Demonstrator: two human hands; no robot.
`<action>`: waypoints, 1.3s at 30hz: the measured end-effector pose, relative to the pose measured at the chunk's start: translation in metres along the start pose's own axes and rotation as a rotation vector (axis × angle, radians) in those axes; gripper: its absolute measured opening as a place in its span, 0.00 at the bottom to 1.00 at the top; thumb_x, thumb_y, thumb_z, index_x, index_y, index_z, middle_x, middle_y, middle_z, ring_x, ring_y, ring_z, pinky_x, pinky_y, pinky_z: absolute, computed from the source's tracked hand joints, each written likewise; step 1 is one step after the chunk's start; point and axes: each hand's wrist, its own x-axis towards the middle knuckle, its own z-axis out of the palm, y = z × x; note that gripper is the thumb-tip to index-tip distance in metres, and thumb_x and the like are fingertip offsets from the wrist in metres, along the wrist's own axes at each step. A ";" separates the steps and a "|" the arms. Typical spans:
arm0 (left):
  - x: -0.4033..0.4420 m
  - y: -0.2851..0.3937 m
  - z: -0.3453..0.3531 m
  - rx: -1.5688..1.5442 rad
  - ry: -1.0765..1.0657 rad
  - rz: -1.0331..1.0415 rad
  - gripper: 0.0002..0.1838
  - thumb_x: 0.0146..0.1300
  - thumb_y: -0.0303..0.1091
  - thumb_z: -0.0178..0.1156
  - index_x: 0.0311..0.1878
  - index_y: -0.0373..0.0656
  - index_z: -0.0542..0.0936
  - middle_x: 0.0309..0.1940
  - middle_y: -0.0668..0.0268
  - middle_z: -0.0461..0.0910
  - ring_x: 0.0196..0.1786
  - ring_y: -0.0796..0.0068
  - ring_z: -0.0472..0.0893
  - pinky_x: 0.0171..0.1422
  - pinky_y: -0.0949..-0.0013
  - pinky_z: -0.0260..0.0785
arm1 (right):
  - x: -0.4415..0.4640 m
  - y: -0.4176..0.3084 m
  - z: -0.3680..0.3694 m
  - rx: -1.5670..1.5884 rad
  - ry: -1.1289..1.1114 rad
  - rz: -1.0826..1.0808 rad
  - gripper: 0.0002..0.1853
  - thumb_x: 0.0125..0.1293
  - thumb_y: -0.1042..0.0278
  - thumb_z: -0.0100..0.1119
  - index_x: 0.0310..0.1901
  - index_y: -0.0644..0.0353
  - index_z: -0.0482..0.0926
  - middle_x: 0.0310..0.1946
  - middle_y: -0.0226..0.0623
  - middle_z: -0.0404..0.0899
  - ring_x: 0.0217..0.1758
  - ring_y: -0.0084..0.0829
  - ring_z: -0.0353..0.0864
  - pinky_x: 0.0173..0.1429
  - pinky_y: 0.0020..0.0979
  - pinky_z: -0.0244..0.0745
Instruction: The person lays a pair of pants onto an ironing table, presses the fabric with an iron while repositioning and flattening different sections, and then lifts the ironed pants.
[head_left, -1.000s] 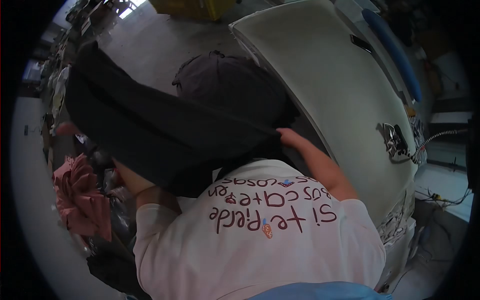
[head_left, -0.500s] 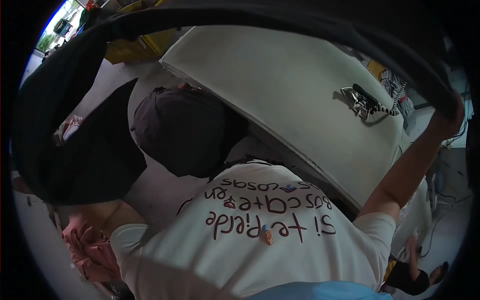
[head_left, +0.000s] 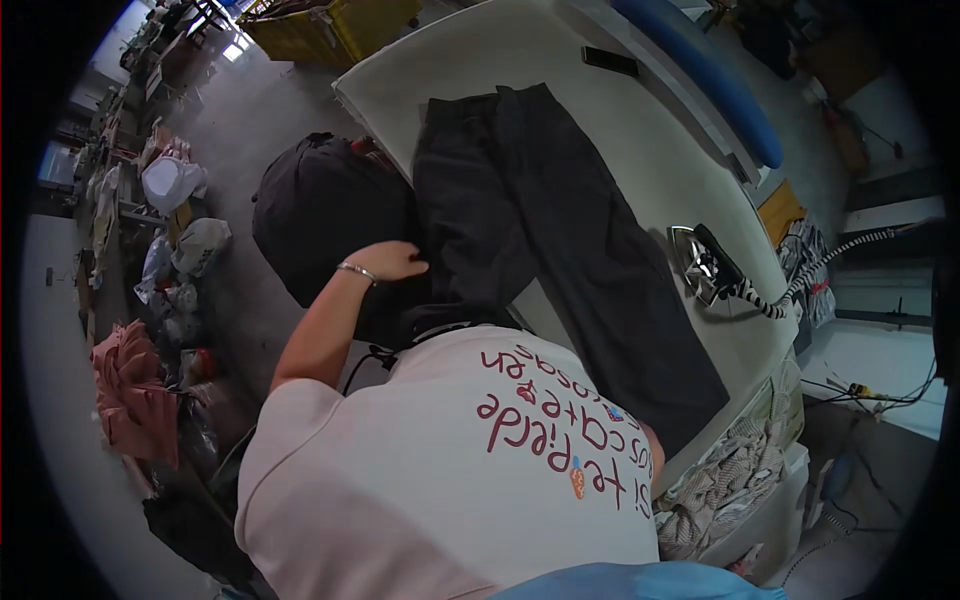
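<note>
A pair of dark trousers (head_left: 600,260) lies lengthwise across the pale padded ironing table (head_left: 470,45), waistband at the far end and one leg reaching down to the right. At their near left edge is my left hand (head_left: 398,262), its fingers curled on the dark cloth and a bracelet at the wrist. Beside that hand, left of the table, sits a rounded dark fabric pile (head_left: 325,205). Of my right arm only a sliver shows past the shirt; the hand itself is hidden. A steam iron (head_left: 705,265) rests on the table's right side, apart from the trousers.
A dark phone-like object (head_left: 610,62) lies near the far edge, close to a long blue padded arm (head_left: 715,85). The iron's striped hose (head_left: 840,258) runs right. Striped cloth (head_left: 715,500) is heaped at lower right. A yellow bin (head_left: 335,32) stands beyond the table; pink cloth (head_left: 135,395) hangs left.
The dark trousers, held up and spread between both raised hands before, now lie on the table. My left hand has come down to their near edge; my right hand has gone out of sight.
</note>
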 end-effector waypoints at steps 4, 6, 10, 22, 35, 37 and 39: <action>0.102 0.038 -0.044 -0.710 0.032 -0.075 0.20 0.62 0.37 0.54 0.53 0.33 0.73 0.34 0.59 0.79 0.39 0.71 0.79 0.47 0.71 0.69 | -0.003 -0.105 -0.041 0.164 0.189 -0.105 0.23 0.60 0.53 0.57 0.44 0.68 0.75 0.38 0.54 0.78 0.45 0.49 0.78 0.48 0.39 0.72; 0.173 0.035 -0.043 -0.622 0.233 -0.075 0.17 0.62 0.34 0.51 0.51 0.33 0.72 0.35 0.58 0.79 0.38 0.70 0.79 0.47 0.70 0.69 | 0.022 -0.130 -0.055 0.145 0.207 -0.112 0.22 0.61 0.54 0.56 0.45 0.68 0.74 0.37 0.52 0.79 0.44 0.46 0.79 0.47 0.37 0.72; 0.282 0.012 -0.025 -0.772 0.421 -0.127 0.14 0.59 0.29 0.50 0.47 0.34 0.73 0.38 0.53 0.78 0.41 0.62 0.78 0.49 0.65 0.69 | 0.067 -0.153 -0.060 0.058 0.144 0.010 0.26 0.60 0.48 0.55 0.43 0.69 0.75 0.41 0.56 0.78 0.47 0.52 0.77 0.50 0.42 0.72; 0.284 0.001 -0.060 -0.206 0.506 0.210 0.07 0.57 0.32 0.54 0.35 0.38 0.76 0.36 0.54 0.77 0.42 0.53 0.77 0.46 0.59 0.70 | 0.082 -0.152 -0.053 0.032 0.120 0.204 0.27 0.61 0.46 0.54 0.44 0.69 0.73 0.43 0.59 0.76 0.49 0.54 0.75 0.53 0.46 0.70; 0.459 0.013 -0.168 0.103 0.673 0.623 0.12 0.57 0.38 0.57 0.42 0.45 0.79 0.42 0.60 0.79 0.48 0.57 0.77 0.51 0.58 0.68 | 0.073 -0.158 -0.039 0.092 0.312 0.237 0.22 0.60 0.50 0.57 0.37 0.67 0.71 0.38 0.58 0.76 0.44 0.56 0.76 0.46 0.48 0.72; 0.477 0.032 -0.157 0.281 0.644 0.886 0.13 0.56 0.38 0.60 0.43 0.45 0.78 0.43 0.60 0.79 0.48 0.58 0.77 0.51 0.58 0.68 | 0.065 -0.165 -0.044 0.150 0.318 0.244 0.20 0.59 0.52 0.58 0.35 0.66 0.72 0.37 0.56 0.76 0.43 0.55 0.76 0.45 0.47 0.72; 0.479 0.044 -0.162 0.592 0.207 0.541 0.12 0.55 0.39 0.61 0.43 0.51 0.80 0.45 0.64 0.79 0.52 0.63 0.76 0.55 0.55 0.64 | 0.058 -0.161 -0.041 0.216 0.331 0.264 0.18 0.59 0.55 0.59 0.34 0.65 0.72 0.36 0.54 0.75 0.42 0.53 0.76 0.45 0.46 0.72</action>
